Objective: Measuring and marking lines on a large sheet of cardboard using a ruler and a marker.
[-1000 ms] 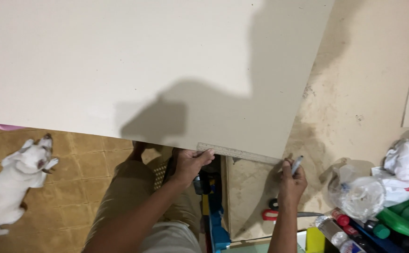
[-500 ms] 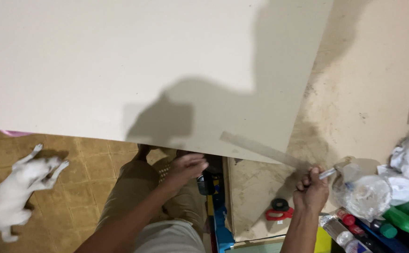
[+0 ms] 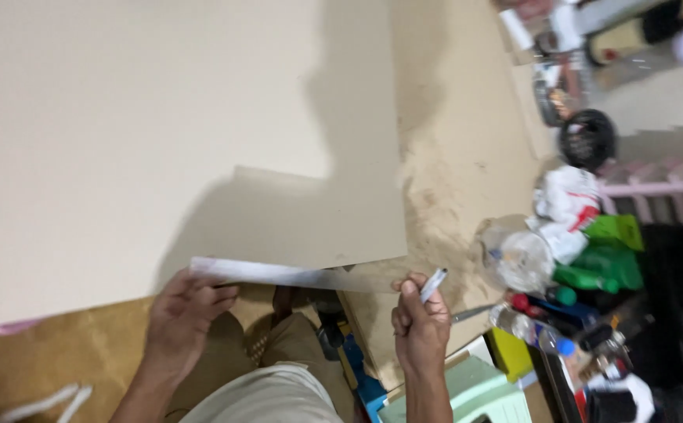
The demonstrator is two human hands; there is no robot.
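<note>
Ruler (image 3: 279, 274), long and metal, now lies along the near edge of the pale board (image 3: 161, 125) on the counter (image 3: 467, 180), having swung from its earlier slant. Left hand (image 3: 185, 313) pins its end, fingers curled; right hand (image 3: 420, 325), drawn back, grips a marker (image 3: 433, 283).

Left hand (image 3: 189, 313) on ruler (image 3: 279, 274) — right hand (image 3: 418, 325) gripping pen (image 3: 433, 283)
</note>
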